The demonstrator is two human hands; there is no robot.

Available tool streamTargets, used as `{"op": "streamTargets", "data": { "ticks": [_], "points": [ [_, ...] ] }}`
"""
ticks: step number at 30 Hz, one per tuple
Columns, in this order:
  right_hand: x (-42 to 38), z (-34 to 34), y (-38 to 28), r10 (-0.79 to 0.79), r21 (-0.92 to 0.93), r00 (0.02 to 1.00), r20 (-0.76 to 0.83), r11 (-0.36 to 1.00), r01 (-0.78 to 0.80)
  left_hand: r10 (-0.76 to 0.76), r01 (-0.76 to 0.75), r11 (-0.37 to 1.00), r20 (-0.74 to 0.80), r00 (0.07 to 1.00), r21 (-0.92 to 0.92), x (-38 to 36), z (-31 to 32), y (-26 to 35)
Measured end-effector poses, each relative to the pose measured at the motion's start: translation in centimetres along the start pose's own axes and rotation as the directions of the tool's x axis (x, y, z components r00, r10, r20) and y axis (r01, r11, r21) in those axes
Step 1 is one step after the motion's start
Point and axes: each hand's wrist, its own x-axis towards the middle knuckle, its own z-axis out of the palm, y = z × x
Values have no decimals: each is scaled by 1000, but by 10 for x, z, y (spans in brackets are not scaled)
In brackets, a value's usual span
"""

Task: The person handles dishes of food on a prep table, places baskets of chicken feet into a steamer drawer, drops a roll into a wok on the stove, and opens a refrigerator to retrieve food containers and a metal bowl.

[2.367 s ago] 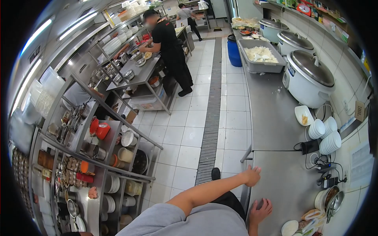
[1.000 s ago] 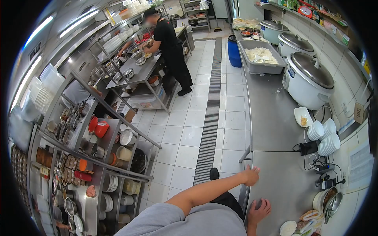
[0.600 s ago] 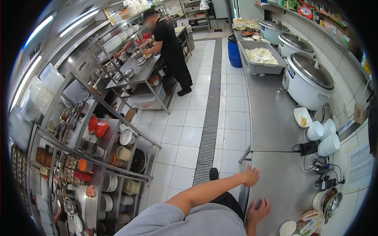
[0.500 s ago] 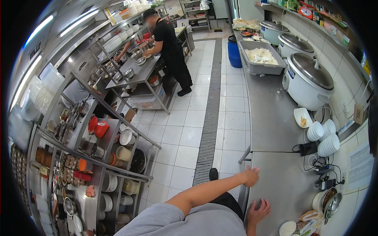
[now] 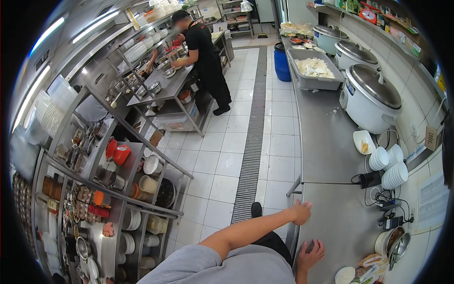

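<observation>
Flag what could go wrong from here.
1. Adapters lie on the counter close to the pot, which has something brown in it; a spill might wet them.
2. The white bowls stand in tall stacks beside loose cords; a tug there could perhaps topple one.
3. The tray is uncovered, so something could fall into the food.

Counting one left hand, one right hand, three lidded rice cookers, one grey tray, one blue barrel, one white dish and three stacks of white bowls (nested too tightly to count singly). Also one floor grate, one standing co-worker in black.
</observation>
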Motion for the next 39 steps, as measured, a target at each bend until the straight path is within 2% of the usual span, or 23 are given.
{"op": "streamTargets", "data": {
  "ticks": [5,7,34,39],
  "points": [
    [0,-1,-1,13,9,1000,2,1000,-13,-8,8,1000,1,1000,-15,1,2,-1],
    [1,-1,-1,-20,-14,1000,-17,1000,20,18,-21,999,-74,997,-40,6,11,-4],
    [0,0,-1,5,14,1000,-2,1000,-5,35,-34,999,-45,998,16,8,11,-6],
    [1,-1,-2,-11,-3,1000,5,1000,11,21,-22,1000,-52,998,-19,7,10,-5]
  ]
}}
